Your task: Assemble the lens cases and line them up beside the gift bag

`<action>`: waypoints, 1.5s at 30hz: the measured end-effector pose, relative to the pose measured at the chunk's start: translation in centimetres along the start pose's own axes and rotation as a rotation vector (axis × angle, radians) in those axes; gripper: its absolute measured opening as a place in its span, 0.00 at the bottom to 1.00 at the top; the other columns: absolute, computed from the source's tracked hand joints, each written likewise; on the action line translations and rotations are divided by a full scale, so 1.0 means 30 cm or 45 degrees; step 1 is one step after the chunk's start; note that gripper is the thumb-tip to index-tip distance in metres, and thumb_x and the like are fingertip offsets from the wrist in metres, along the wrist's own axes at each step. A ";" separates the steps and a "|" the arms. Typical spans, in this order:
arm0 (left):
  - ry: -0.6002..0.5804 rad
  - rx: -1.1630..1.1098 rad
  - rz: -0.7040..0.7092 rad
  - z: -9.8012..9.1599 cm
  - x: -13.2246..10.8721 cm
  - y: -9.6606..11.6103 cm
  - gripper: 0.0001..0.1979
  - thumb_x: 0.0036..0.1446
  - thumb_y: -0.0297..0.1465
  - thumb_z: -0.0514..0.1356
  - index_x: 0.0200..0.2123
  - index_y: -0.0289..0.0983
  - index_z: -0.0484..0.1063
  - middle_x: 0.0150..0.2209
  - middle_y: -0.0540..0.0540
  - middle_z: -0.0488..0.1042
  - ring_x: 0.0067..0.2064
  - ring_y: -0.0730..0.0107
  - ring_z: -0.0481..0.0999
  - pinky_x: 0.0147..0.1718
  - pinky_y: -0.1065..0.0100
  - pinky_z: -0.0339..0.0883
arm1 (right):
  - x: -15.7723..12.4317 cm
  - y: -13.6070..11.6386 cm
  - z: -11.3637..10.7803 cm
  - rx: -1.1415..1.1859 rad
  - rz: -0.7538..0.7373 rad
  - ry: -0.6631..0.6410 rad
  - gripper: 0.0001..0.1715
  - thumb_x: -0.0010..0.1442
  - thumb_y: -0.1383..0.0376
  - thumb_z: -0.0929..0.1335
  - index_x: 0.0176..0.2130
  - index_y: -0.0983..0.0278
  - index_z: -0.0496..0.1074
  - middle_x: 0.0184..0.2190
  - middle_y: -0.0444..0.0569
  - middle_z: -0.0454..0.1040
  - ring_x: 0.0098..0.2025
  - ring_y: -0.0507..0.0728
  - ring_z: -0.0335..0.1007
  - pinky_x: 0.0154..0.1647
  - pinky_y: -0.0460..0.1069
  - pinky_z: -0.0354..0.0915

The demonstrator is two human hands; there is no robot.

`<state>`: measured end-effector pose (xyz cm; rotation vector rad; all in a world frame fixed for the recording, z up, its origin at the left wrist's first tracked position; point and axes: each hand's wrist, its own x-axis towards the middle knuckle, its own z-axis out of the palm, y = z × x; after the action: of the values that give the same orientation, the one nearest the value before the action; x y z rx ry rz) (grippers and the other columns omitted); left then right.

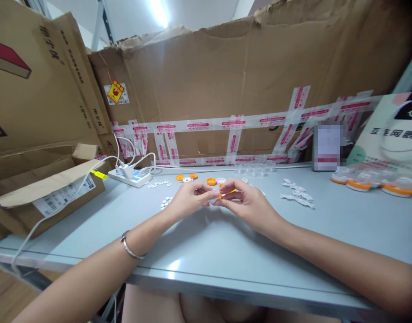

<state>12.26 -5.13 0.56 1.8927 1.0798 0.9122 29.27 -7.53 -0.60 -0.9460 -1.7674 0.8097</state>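
Note:
My left hand (pixel 191 198) and my right hand (pixel 251 202) meet above the middle of the table, both with thumb and fingers pinched. Between their fingertips is a small orange and whitish plastic piece (pixel 220 196), mostly covered by the fingers. Just beyond the hands lie an orange round part (pixel 211 181) and a white round part (pixel 221 180). Farther left are more orange round parts (pixel 180 178) with a white one (pixel 187 179). Small white discs (pixel 165 202) sit beside my left hand, and more white discs (pixel 159 184) lie behind them.
Clear plastic cups (pixel 255 168) line the back. White jagged pieces (pixel 297 195) lie right, near orange-based clear containers (pixel 359 185) and an upright phone-like device (pixel 328 146). A power strip (pixel 133 177) and open carton (pixel 67 188) stand left. A large taped cardboard box (pixel 199 85) walls the back.

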 end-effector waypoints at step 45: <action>-0.158 0.023 0.228 -0.014 -0.015 0.015 0.12 0.52 0.34 0.59 0.38 0.32 0.73 0.33 0.44 0.76 0.34 0.70 0.75 0.34 0.70 0.68 | -0.003 -0.015 -0.008 0.326 0.349 -0.051 0.24 0.44 0.65 0.71 0.41 0.62 0.63 0.30 0.45 0.77 0.35 0.56 0.74 0.41 0.52 0.65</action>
<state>11.88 -5.59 1.06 2.0578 0.8580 0.8722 29.41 -7.79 -0.18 -1.0158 -1.5393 1.2062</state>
